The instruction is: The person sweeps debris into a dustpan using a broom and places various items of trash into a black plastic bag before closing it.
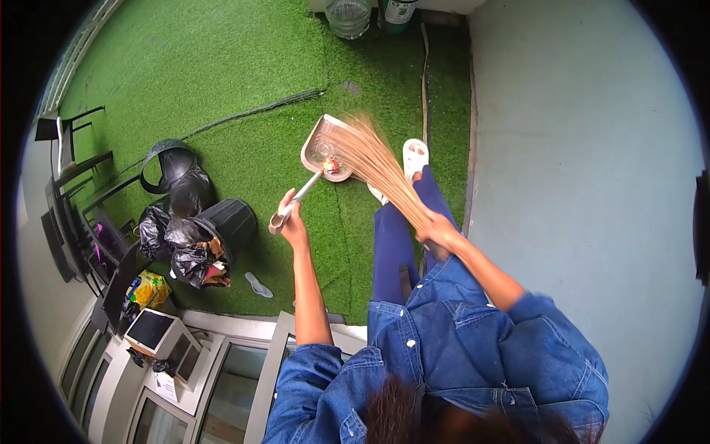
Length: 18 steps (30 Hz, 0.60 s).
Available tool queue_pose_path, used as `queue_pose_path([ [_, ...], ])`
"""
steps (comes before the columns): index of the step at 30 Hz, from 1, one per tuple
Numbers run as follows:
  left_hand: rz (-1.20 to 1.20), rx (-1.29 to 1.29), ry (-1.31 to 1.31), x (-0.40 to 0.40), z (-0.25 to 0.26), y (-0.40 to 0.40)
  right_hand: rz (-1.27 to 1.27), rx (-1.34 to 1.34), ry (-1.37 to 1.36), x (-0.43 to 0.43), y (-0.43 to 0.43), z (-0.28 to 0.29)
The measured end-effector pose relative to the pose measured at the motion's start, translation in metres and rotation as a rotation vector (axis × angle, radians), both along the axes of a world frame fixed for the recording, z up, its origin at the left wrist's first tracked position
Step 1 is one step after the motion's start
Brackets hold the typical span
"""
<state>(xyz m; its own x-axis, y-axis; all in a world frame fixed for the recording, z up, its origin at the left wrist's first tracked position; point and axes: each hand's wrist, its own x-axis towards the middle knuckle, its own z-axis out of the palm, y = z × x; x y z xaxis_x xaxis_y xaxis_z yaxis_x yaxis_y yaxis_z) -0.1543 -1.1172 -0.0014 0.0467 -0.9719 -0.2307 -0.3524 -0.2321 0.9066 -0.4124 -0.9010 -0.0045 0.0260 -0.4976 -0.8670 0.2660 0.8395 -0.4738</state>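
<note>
My left hand (292, 220) grips the pale handle (303, 192) of a long-handled dustpan (314, 144). Inside the pan lie a crumpled red and yellow wrapper (330, 165) and some clear plastic-looking litter. In my right hand (441, 232) is a broom of thin straw-coloured bristles (391, 178), held near its bound end. Its bristles fan out over the right side of the pan and hide part of it; their tips are blurred. Whether they touch the turf or only the pan, I cannot tell.
Green artificial turf (244, 66) covers the floor. A tipped black bin (236, 225) spills black bags (191, 261) and rubbish at left, near stacked dark chairs (91, 183). A grey flip-flop (258, 284) lies close by. A pale wall (566, 166) rises at right; a clear water bottle (348, 16) stands ahead.
</note>
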Motion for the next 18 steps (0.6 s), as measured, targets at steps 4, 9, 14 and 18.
queue_pose_path([
  [4, -0.114, 0.042, -0.023, -0.008, 0.005, 0.011, -0.288, 0.236, -0.042, -0.062, 0.040, 0.114],
  [9, -0.244, 0.015, -0.130, -0.029, 0.023, 0.019, -0.649, 0.274, 0.149, -0.060, 0.022, 0.047],
  [14, -0.199, 0.032, -0.216, -0.035, 0.012, 0.036, -0.367, 0.273, -0.205, -0.007, 0.011, 0.041],
  [18, -0.237, -0.092, -0.285, -0.018, 0.006, 0.052, -0.336, 0.262, -0.215, -0.039, 0.045, 0.118],
])
